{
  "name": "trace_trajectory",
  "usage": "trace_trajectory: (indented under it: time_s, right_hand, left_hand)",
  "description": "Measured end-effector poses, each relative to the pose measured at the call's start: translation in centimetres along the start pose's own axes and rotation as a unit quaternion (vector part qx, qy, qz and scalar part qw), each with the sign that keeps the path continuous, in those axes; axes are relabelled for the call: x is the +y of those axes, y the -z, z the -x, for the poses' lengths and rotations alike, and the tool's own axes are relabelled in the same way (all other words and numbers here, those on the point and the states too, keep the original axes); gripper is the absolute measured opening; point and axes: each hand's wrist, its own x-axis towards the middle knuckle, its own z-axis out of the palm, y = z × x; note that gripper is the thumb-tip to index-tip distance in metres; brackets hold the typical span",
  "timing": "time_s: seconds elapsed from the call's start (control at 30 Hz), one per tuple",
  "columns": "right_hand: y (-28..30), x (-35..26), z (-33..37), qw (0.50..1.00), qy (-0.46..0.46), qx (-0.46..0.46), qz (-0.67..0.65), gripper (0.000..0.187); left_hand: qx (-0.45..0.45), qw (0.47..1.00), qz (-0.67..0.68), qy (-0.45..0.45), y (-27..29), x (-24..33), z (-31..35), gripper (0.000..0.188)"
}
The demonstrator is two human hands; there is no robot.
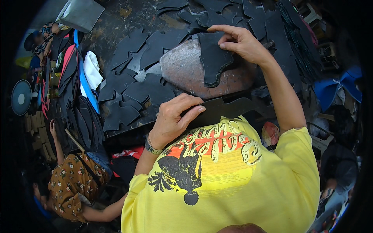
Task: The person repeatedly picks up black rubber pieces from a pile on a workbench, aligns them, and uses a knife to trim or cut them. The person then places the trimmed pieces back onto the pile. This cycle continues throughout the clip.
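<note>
My left hand (pixel 176 118) grips a black, flat cut-out piece (pixel 223 108) between thumb and fingers, close to my chest. A dark watch band circles that wrist. Farther out, my right hand (pixel 243 42) has its thumb and curled fingers on the upper edge of another black cut-out piece (pixel 213 58), with the index finger stretched along its far side. That second piece has a notched outline and lies over a worn, brownish metal plate (pixel 178 68) with a rounded shape. The material of both pieces I cannot tell for sure.
Several black cut pieces (pixel 155 91) cover the dark worktable (pixel 112 23) around the plate. Stacked black strips (pixel 299 46) lie on the right. At left are a white cloth (pixel 92 70), a blue strip (pixel 87 85), a fan (pixel 21 97) and a person in a floral top (pixel 75 186).
</note>
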Motion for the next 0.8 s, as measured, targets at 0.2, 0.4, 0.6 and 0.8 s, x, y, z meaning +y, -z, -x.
trace_trajectory:
  time_s: [0.2, 0.4, 0.6, 0.8]
  right_hand:
    - [-0.4, 0.5, -0.1, 1.0, 0.0, -0.009, -0.004, 0.052]
    - [-0.7, 0.6, -0.2, 1.0, -0.008, -0.008, 0.011, 0.052]
    - [-0.9, 0.7, -0.3, 1.0, -0.01, -0.017, -0.004, 0.051]
    - [-1.1, 0.4, -0.6, 0.998, 0.012, -0.055, 0.025, 0.046]
  left_hand:
    - [0.006, 1.0, 0.003, 0.0, 0.0, 0.1, 0.1, 0.016]
    - [0.01, 1.0, 0.002, 0.001, -0.1, 0.0, 0.1, 0.017]
    - [0.009, 1.0, 0.008, 0.003, -0.2, -0.3, 0.0, 0.017]
    - [0.007, 1.0, 0.012, 0.01, -0.1, -0.3, -0.1, 0.016]
